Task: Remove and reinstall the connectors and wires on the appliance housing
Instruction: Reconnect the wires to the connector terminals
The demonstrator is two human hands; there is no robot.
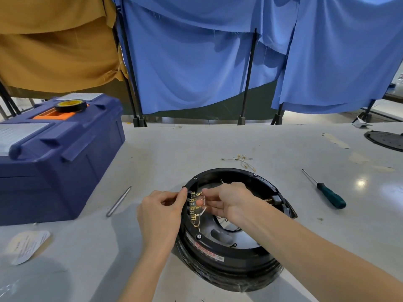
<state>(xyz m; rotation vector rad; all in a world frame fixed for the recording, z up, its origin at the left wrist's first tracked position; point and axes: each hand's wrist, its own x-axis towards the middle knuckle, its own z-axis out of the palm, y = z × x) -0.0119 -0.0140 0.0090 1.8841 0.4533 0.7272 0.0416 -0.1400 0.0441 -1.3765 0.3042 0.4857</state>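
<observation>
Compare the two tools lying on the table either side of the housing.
The screwdriver has a dark green handle and thin shaft; the metal rod is bare silver throughout. The screwdriver lies right of the housing, the metal rod left. Both lie flat on the table, untouched.

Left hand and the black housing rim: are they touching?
Touching. In the head view, the left hand pinches the black housing at its left rim.

Housing label (207, 252) and paper slip (27, 247): print unreadable.
</observation>
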